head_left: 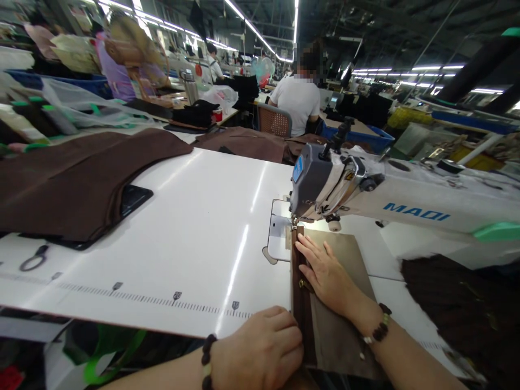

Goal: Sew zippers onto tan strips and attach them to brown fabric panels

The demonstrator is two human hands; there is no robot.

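A brown zipper (298,303) with a brass pull (301,283) lies lengthwise along the left side of an olive-brown fabric panel (345,244). Its far end reaches under the presser foot (295,221) of the sewing machine (414,197). My right hand (325,271) rests flat on zipper and panel just in front of the foot, fingers stretched out. Close to the table's front edge, my left hand (264,346) is closed on the near end of the zipper, its fingertips partly hidden.
Dark brown fabric pieces (60,184) lie stacked at left over a black tray (136,200). A small ring-handled tool (34,260) sits near the printed ruler (174,303). Gathered brown pieces (467,309) are at right. Beyond the table, a person in white (294,103) sits facing away.
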